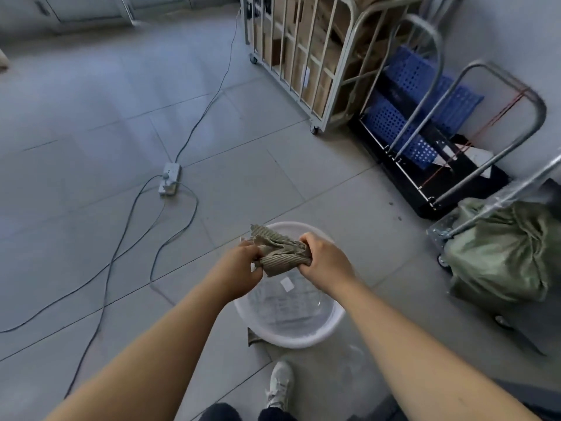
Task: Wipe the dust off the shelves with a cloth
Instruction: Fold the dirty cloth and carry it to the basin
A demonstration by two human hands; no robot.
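Note:
A ribbed beige cloth point(280, 252) is bunched and twisted between both hands, held above a white plastic basin point(291, 332) with water in it on the tiled floor. My left hand point(243, 268) grips the cloth's left end. My right hand point(324, 262) is closed around its right end. No shelves can be made out in this view.
A white power strip point(170, 179) with trailing cables lies on the floor to the left. A metal cage cart point(303, 56) with cardboard boxes stands at the back right, beside blue crates point(422, 95) on a flat trolley. A green sack point(501, 253) sits right of the basin. My shoe point(280, 384) is just below the basin.

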